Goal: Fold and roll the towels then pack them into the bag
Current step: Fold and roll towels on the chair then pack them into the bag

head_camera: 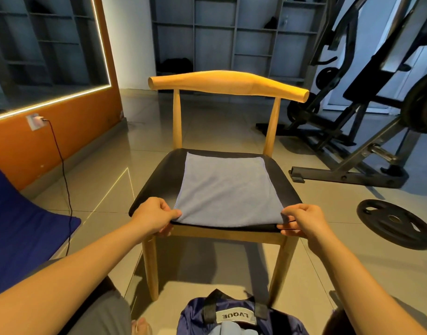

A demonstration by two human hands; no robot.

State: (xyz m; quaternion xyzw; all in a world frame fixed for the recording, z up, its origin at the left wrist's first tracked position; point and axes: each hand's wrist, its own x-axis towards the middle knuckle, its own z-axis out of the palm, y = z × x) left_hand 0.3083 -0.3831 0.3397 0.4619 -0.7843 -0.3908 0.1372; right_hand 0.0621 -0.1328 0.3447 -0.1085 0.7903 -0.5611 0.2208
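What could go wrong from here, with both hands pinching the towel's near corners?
1. The towel lies loose on the black seat, its near edge at the front lip; a tug by the left hand and right hand might slide it off.
2. Only the near corners are held, so the fold may land crooked.
3. The bag below already holds light-blue rolls; room may be tight.

Your left hand [157,217] pinches the near left corner of the grey-blue towel [225,189], and your right hand [302,222] pinches its near right corner. Between and beyond your hands the towel lies flat on the black seat of the wooden chair [228,85]. Below your hands, on the floor, sits the navy bag [234,315], open, with light blue rolled cloth showing inside. Right of your right hand a black weight plate [394,223] lies on the tiles.
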